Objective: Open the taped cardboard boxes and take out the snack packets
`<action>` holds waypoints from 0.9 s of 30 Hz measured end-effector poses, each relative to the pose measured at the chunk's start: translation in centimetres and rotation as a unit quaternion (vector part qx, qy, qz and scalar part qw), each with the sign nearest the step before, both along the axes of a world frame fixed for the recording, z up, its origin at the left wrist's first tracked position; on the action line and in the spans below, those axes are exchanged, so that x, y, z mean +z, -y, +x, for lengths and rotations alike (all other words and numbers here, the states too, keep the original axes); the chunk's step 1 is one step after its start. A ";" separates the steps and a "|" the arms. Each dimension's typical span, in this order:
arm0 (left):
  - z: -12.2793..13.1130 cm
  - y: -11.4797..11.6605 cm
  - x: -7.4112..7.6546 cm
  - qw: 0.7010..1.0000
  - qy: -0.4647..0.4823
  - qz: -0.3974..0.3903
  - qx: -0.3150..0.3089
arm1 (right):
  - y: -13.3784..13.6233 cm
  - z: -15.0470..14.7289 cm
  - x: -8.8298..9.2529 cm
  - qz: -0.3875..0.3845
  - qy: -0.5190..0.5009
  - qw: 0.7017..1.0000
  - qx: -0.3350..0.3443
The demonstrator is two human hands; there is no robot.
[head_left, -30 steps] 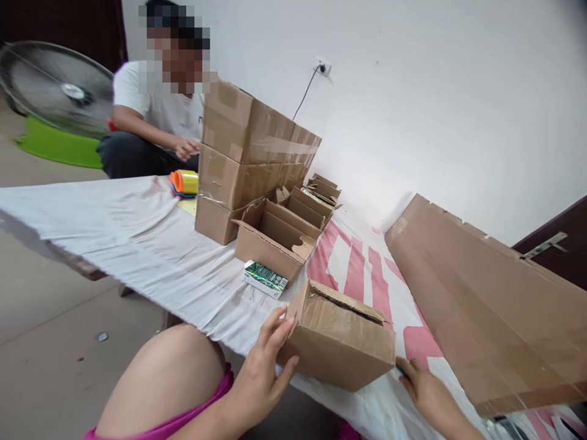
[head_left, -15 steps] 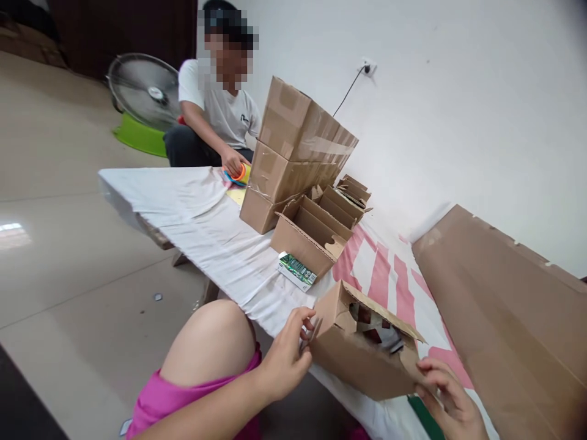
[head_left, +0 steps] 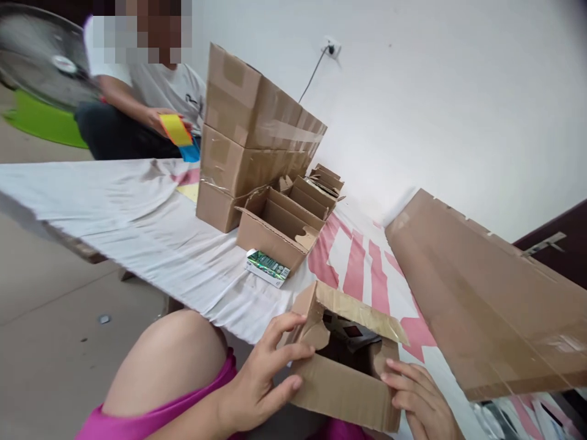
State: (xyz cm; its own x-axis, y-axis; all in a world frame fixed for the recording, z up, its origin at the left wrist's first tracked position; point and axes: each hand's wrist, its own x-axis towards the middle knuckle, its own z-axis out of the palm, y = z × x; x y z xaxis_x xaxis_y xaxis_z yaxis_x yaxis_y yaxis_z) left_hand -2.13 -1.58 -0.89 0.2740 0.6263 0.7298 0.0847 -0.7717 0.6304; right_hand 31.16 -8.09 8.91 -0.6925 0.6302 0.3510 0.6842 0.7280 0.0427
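Note:
A cardboard box (head_left: pixel 343 391) stands tilted at the near edge of the cloth-covered table, its top partly open. Something with a white and dark red pattern (head_left: pixel 353 330) shows inside; the rest of the inside is dark. My left hand (head_left: pixel 270 366) grips the box's left side, with fingers on the short flap and the near edge. My right hand (head_left: pixel 419 394) holds its right near corner with the fingertips. Just beyond lies a small green and white carton (head_left: pixel 267 267), against an open cardboard box (head_left: pixel 266 232).
Sealed boxes (head_left: pixel 229 137) are stacked at the back left, beside a row of open ones. A large cardboard piece (head_left: pixel 481 305) borders the right side. Across the white cloth (head_left: pixel 114 214), a person (head_left: pixel 142 91) holds yellow and blue tape rolls (head_left: pixel 178 131). A fan (head_left: pixel 50 55) stands behind.
The box has tipped toward me, showing more of its opening. My hands have closed in on its sides. The view has swung right, and the person has raised the tape rolls.

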 end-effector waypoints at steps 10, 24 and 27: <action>0.5 0.6 1.3 0.992 -0.052 0.091 0.074 | -2.8 -4.5 2.6 -0.004 0.068 0.998 -0.011; 1.5 -0.8 0.3 0.994 -0.026 -0.014 0.103 | -4.1 -2.3 2.7 0.031 0.040 0.983 -0.176; 1.3 -1.2 -0.3 0.994 -0.033 0.002 0.107 | -5.6 -3.0 2.3 -0.010 0.043 0.985 -0.164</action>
